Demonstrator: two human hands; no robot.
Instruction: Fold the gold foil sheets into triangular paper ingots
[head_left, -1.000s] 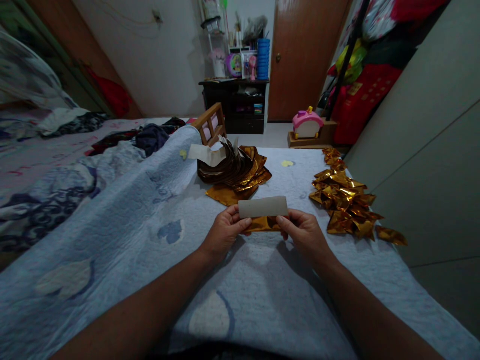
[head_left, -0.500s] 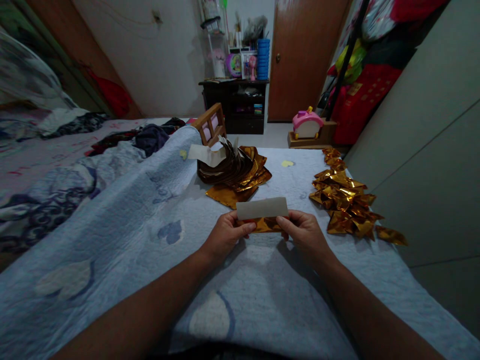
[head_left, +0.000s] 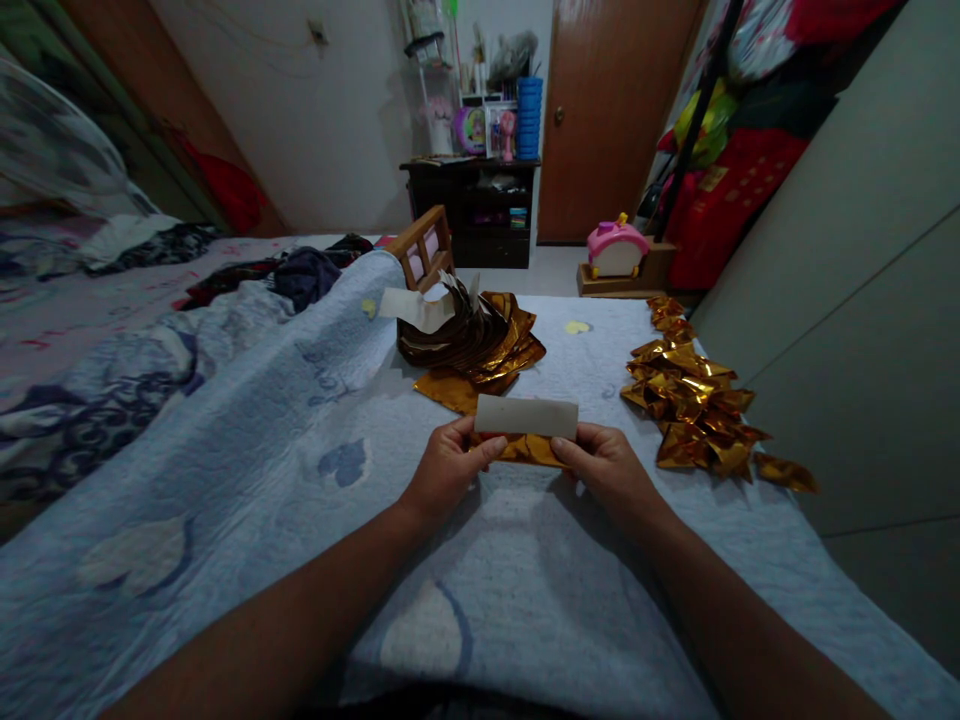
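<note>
Between my hands is a sheet of gold foil paper (head_left: pixel 529 416), its pale back showing above and a folded gold strip along the near edge. My left hand (head_left: pixel 450 465) pinches its left end, thumb on the gold strip. At the right end my right hand (head_left: pixel 606 462) grips it the same way. The fingers behind the paper are mostly hidden. Just beyond lies a fanned stack of gold foil sheets (head_left: pixel 480 345), some with pale backs turned up. To the right sits a pile of folded gold foil pieces (head_left: pixel 690 400).
A pale blue quilt (head_left: pixel 517 580) covers the bed under my hands. Rumpled clothes and bedding (head_left: pixel 247 290) lie to the left. Past the far edge stand a pink toy (head_left: pixel 616 248), a dark cabinet (head_left: pixel 469 215) and a wooden door (head_left: pixel 615 130). A pale panel (head_left: pixel 862 330) rises at the right.
Both hands stay on the foil paper with almost no movement. My left thumb has slid slightly left along the gold strip. The whole view has shifted very slightly.
</note>
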